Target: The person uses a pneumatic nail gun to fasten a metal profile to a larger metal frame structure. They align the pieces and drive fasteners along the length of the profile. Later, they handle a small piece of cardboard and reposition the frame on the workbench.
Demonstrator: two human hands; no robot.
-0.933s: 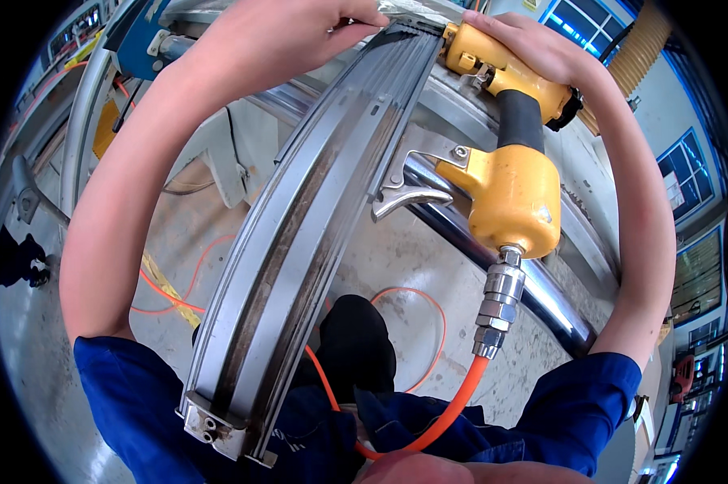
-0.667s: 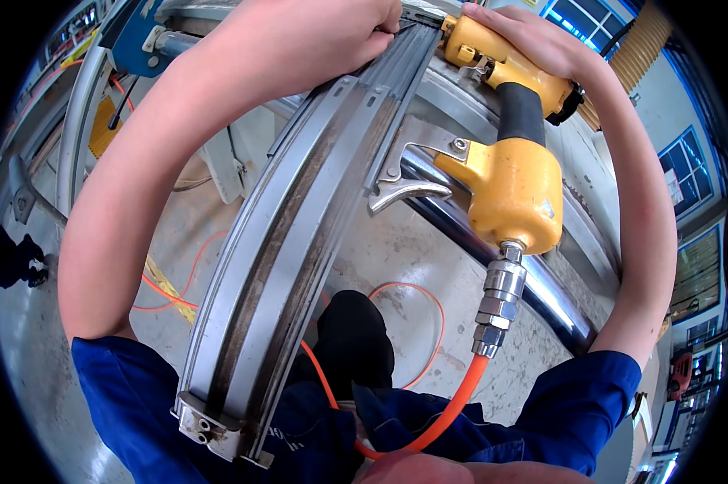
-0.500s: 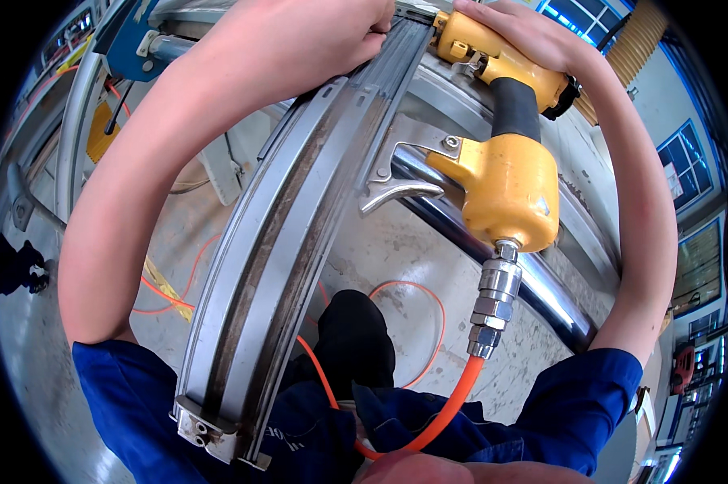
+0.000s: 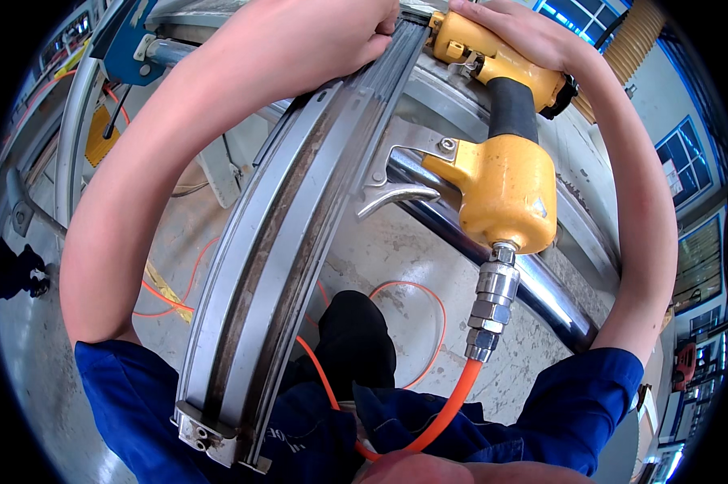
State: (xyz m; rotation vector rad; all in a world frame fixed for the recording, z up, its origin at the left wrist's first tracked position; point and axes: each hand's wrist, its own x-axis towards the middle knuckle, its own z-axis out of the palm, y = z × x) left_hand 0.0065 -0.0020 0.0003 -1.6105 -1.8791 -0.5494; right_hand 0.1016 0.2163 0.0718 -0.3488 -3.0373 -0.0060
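At the far edge, the left hand (image 4: 344, 24) grips the curved grey metal rail (image 4: 299, 234); the right hand (image 4: 517, 32) clasps the yellow pneumatic tool (image 4: 505, 189).

A metalworking shop floor.
You stand on a stained concrete floor (image 4: 396, 250) among polished steel tubes (image 4: 533, 282) and curved metal channel (image 4: 291, 242), with an orange air hose (image 4: 436, 419) feeding a yellow pneumatic tool (image 4: 501, 185), a blue machine frame (image 4: 126, 40) and tall factory windows (image 4: 682, 153).

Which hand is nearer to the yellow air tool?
Right. The right hand rests on the yellow air tool at its top; the left hand grips the curved metal rail beside it.
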